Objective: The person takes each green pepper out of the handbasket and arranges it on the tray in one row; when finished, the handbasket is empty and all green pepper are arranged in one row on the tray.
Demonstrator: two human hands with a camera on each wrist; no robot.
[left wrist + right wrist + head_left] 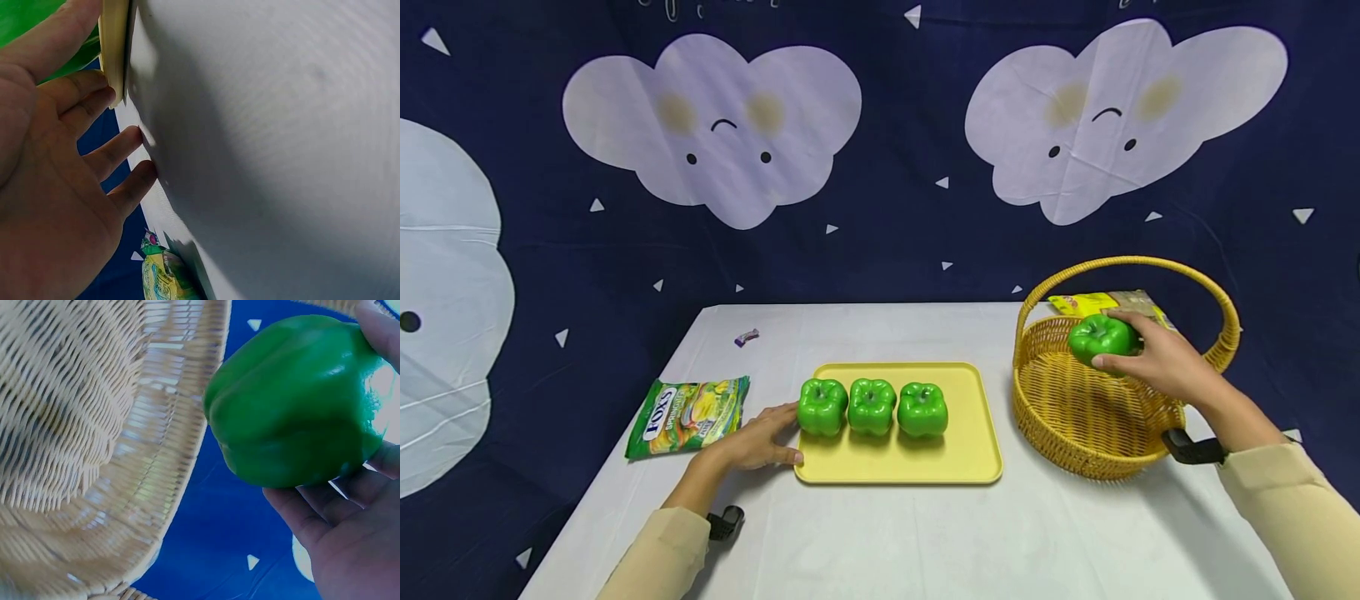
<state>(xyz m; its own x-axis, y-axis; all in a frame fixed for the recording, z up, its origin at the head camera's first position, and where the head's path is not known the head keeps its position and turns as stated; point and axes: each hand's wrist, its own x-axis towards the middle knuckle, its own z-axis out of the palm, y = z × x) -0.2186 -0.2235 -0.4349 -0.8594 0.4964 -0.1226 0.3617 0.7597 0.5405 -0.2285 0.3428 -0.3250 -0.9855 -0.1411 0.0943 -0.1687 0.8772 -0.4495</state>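
In the head view my right hand (1167, 360) grips a green bell pepper (1097, 340) over the wicker basket (1075, 460), below its arched handle. Thumb and fingers span the pepper (294, 406) in the right wrist view, beside the basket's woven wall (181, 434). Three more bell peppers (872, 408) stand in a row on the left half of a yellow tray (895, 465). At that tray's left edge rests my left hand (758, 442), thumb and fingertips at the rim. Its fingers are spread and loosely extended in the left wrist view, near the tray rim (114, 56).
A green Fox's candy bag (688, 417) lies left of the left hand. Farther back is a small purple-wrapped candy (747, 337). Behind the basket lies a yellow packet (1082, 303). A dark blue cloth with clouds (895, 250) hangs beyond the white table (925, 542).
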